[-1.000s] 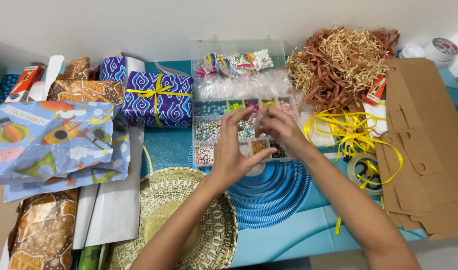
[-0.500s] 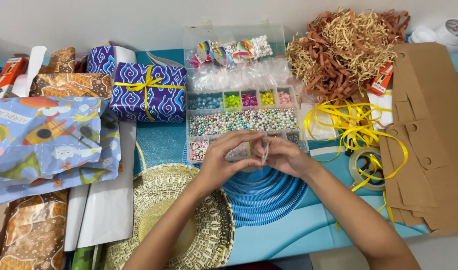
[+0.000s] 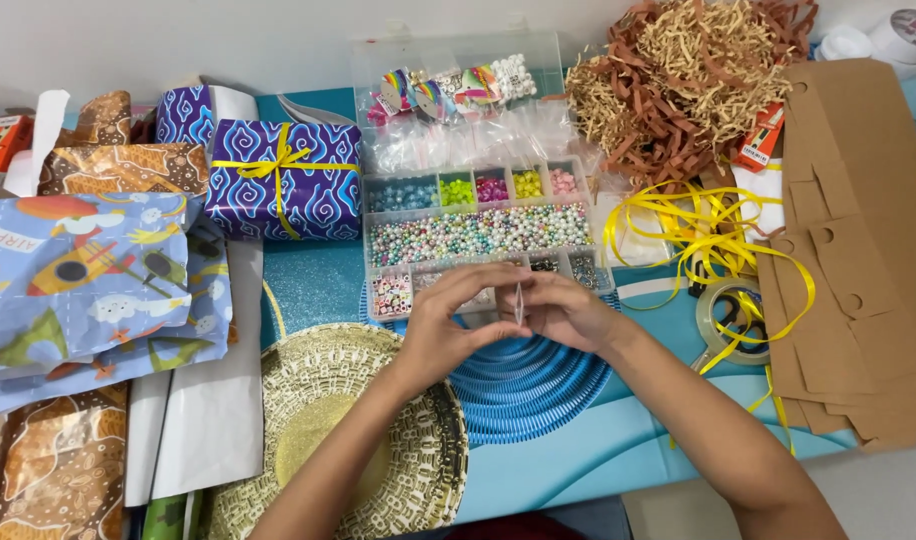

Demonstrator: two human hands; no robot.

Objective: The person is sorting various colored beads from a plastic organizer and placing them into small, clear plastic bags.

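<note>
- Pinching a small pale strip (image 3: 519, 302) between thumb and fingertips of left hand (image 3: 448, 325) and right hand (image 3: 565, 312); possibly a tiny clear bag or a folded bit of film, too thin and small to tell.
- Held upright, strip standing on edge in the narrow gap where the two sets of fingertips meet, above the near edge of the bead organiser (image 3: 478, 235) and the far rim of the blue pleated round mat (image 3: 538, 385).
- Curled inward, left fingers, thumb below and forefinger arched over toward the strip; right fingers bunched close together behind it.
- Lying open on the teal table (image 3: 598, 450), clear bead organiser: small compartments of blue, green, pink and yellow beads along the far row, a long compartment of mixed pearly beads in the middle, letter beads at the near left corner.
- Propped behind it, clear lid with small packets of colourful charms.
- Resting under the left forearm, round gold patterned plate (image 3: 318, 440), just beside and partly over the blue mat.
- Sitting left of the organiser, purple patterned gift box (image 3: 283, 185) tied with yellow ribbon.
- Spread at far left, blue cartoon wrapping paper (image 3: 88, 280), with brown patterned sheets near it.
- Heaped at far right, brown and tan shredded paper (image 3: 688, 90); below it loose yellow ribbon (image 3: 698, 240) trailing across a tape roll (image 3: 730, 322).
- Lying flat along the right edge, brown cardboard cut-outs (image 3: 858, 250).
</note>
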